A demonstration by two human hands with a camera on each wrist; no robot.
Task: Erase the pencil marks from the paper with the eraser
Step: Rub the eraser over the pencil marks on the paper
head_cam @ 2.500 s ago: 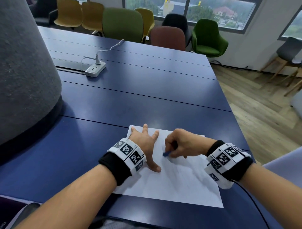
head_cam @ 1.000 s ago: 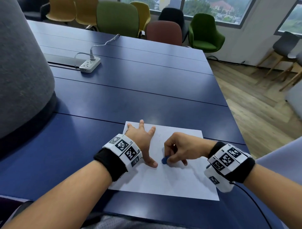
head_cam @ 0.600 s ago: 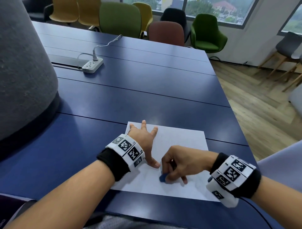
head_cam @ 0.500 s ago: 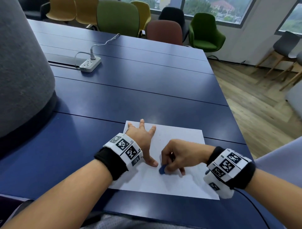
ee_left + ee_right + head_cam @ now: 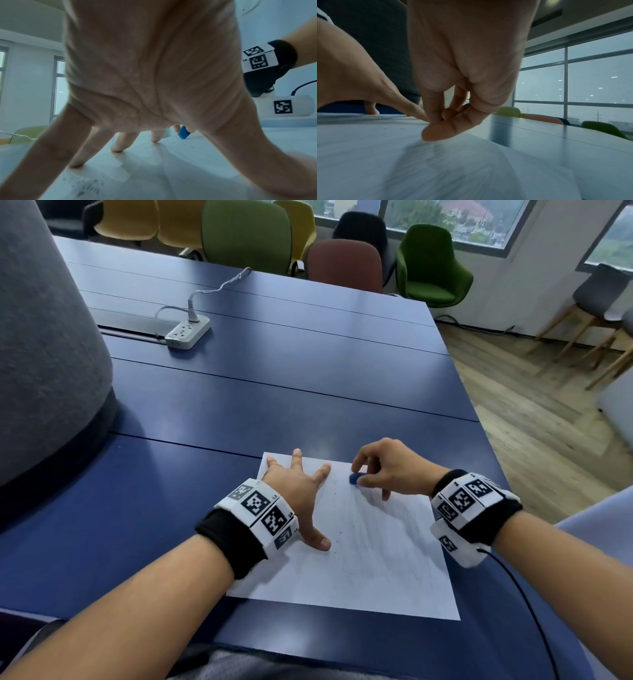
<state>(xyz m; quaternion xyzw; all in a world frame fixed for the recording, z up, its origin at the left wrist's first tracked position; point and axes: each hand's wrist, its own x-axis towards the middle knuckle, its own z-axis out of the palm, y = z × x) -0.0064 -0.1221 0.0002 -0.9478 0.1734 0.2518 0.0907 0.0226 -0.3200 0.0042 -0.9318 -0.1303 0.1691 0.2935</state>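
Shifted since half a second ago: right hand (image 5: 394, 470), pinching the small blue eraser (image 5: 354, 478) between thumb and fingertips, now up near the paper's (image 5: 376, 559) far edge at about 12 o'clock, away from the 6 o'clock spot rubbed a moment before. Probably moving on to a fresh patch. Faint grey pencil marks (image 5: 383, 529) remaining across the middle and toward 3 o'clock, with dark crumbs scattered, so work looks part done. Left hand (image 5: 298, 491) flat at 9 o'clock, fingers spread straight, pinning the sheet to the table (image 5: 274, 405). No containers in sight.
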